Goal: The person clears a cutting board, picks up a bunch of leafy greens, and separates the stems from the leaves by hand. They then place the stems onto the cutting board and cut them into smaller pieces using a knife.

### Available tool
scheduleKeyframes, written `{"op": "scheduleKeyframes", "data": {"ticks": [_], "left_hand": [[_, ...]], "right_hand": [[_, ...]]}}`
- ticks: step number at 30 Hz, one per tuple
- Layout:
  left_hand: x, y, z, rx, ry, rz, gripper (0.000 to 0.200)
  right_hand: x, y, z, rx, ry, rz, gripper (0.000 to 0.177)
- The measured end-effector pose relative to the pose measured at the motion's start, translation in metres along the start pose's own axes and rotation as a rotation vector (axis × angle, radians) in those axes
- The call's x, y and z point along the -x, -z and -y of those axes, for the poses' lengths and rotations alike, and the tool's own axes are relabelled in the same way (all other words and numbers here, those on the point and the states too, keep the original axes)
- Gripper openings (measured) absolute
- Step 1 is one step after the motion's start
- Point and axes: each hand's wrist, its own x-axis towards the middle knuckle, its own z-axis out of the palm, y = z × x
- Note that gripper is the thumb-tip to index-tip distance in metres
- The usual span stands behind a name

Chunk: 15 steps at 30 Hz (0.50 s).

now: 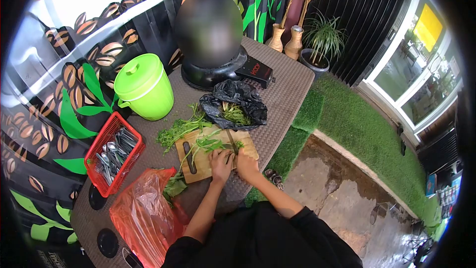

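Observation:
A wooden cutting board (201, 169) lies on the table in front of me. My right hand (247, 165) is closed around a knife (231, 139), whose dark blade points away from me across the board; its handle is hidden in the fist. Beside it, my left hand (221, 165) has its fingers curled down on the stems of the leafy greens (210, 144), close to the blade. A small cut bit of green (239, 145) sits right of the knife. More leafy greens (186, 129) spread over the board's far left edge.
Beyond the board is a black plastic bag (258, 111) with stems inside. A green lidded bucket (148, 89), a red basket (111, 181) of cutlery and a red plastic bag (146, 213) stand to the left. A black appliance (255, 72) is at the back.

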Motion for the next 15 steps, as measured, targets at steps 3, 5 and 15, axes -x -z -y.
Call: {"op": "scheduleKeyframes", "data": {"ticks": [3, 5, 15], "left_hand": [[-0.002, -0.001, 0.003, 0.046, -0.025, 0.042, 0.015], [-0.002, 0.002, -0.001, 0.014, -0.049, 0.017, 0.016], [-0.010, 0.008, -0.013, -0.109, -0.035, 0.005, 0.025]], "right_hand": [[-0.001, 0.013, -0.002, -0.054, 0.027, 0.035, 0.031], [0.010, 0.002, -0.001, -0.030, 0.016, 0.003, 0.030], [0.009, -0.005, -0.008, -0.024, 0.015, -0.018, 0.018]]}}
